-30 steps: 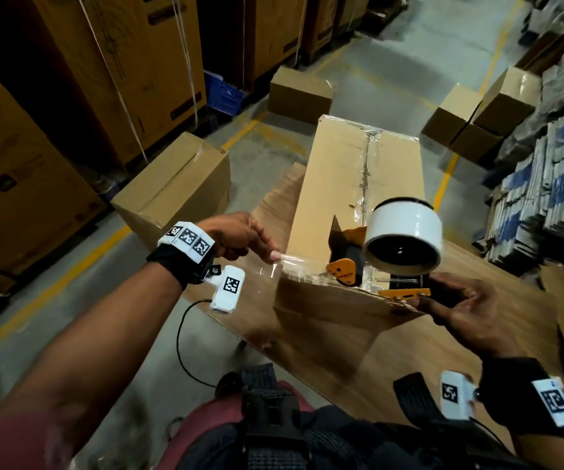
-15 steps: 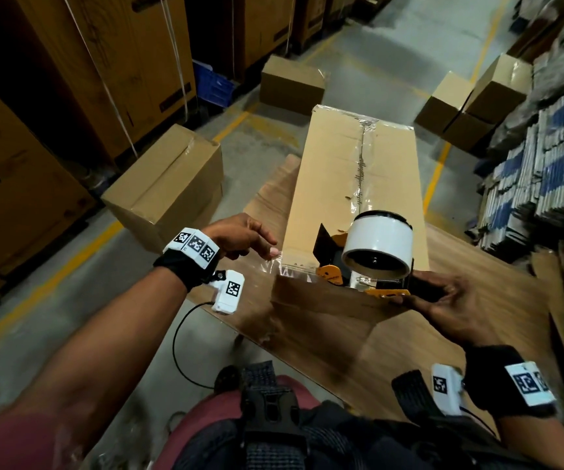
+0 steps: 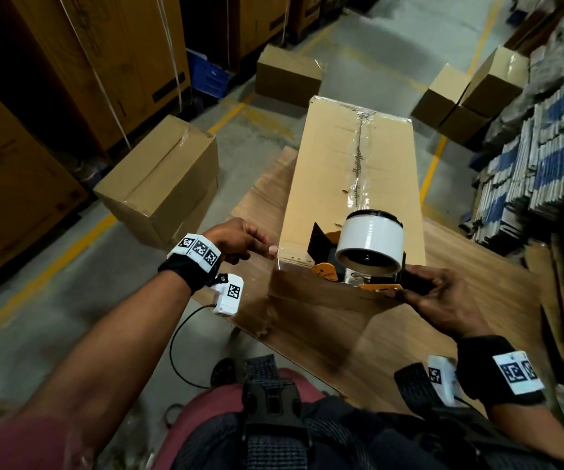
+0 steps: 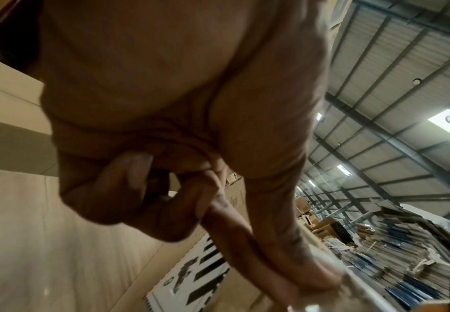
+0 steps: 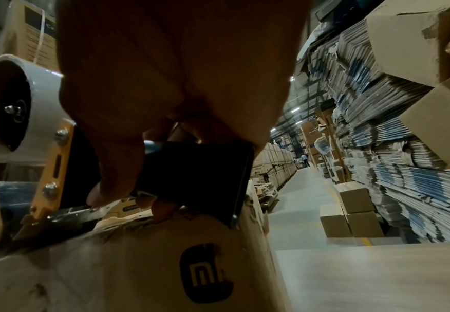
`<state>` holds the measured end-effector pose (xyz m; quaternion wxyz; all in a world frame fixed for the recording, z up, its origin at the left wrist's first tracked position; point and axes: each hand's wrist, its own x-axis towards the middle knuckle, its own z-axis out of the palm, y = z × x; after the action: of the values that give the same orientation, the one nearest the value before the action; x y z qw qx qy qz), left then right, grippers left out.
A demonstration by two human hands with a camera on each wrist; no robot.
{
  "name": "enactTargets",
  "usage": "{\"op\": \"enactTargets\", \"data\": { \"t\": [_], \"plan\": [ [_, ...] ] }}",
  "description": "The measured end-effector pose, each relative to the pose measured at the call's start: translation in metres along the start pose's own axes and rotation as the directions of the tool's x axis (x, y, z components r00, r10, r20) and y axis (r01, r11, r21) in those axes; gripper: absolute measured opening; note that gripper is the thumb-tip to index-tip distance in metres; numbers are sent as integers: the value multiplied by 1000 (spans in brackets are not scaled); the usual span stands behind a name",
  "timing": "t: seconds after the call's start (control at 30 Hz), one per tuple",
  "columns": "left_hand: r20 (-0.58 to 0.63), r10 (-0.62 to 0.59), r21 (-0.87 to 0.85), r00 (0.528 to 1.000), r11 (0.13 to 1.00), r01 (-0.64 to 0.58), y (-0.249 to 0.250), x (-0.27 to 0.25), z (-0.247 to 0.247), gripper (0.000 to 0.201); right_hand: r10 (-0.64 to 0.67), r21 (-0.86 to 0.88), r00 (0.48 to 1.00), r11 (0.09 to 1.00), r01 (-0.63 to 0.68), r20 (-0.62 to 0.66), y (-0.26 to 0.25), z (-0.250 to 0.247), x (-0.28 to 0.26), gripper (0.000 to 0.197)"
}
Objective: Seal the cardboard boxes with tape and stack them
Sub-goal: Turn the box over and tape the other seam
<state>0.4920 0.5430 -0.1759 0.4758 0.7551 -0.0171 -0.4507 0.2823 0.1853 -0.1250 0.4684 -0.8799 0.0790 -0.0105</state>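
on box [image 3: 348,184] end — right hand [image 3: 439,300] grips dispenser [image 3: 368,252] | left hand [image 3: 239,239] pinches tape; wrist-only: logo

The head camera looks steeply down from above onto a long cardboard box [image 3: 351,184] lying on the bench [image 3: 460,300]. Each wrist camera sits close under its palm, looking up along the fingers [image 5: 117,168]. All three views share the box's near end.

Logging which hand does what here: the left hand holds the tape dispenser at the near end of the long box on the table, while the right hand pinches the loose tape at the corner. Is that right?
The hands are swapped. In the head view the right hand grips the tape dispenser at the near end of the long box; the left hand pinches the loose tape at the corner. The box does sit on the table.
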Motion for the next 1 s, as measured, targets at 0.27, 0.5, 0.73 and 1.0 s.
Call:
{"op": "enactTargets", "data": {
  "t": [0.27,0.5,0.73,1.0],
  "plan": [
    [-11,-134,137,991,981,134,-24,-2,32,81,32,-193,996,981,-16,84,-14,-6,6,28],
    [-490,111,-29,864,989,-144,-89,14,32,21,73,-368,984,930,-9,160,-38,-1,11,41],
    [-167,533,-283,829,780,-558,-49,-49,98,97,95,-354,979,935,-27,178,-43,-1,10,43],
    [-91,757,740,647,486,-464,-29,-52,112,106,115,-398,972,917,-25,205,-42,-5,8,36]
  ]
}}
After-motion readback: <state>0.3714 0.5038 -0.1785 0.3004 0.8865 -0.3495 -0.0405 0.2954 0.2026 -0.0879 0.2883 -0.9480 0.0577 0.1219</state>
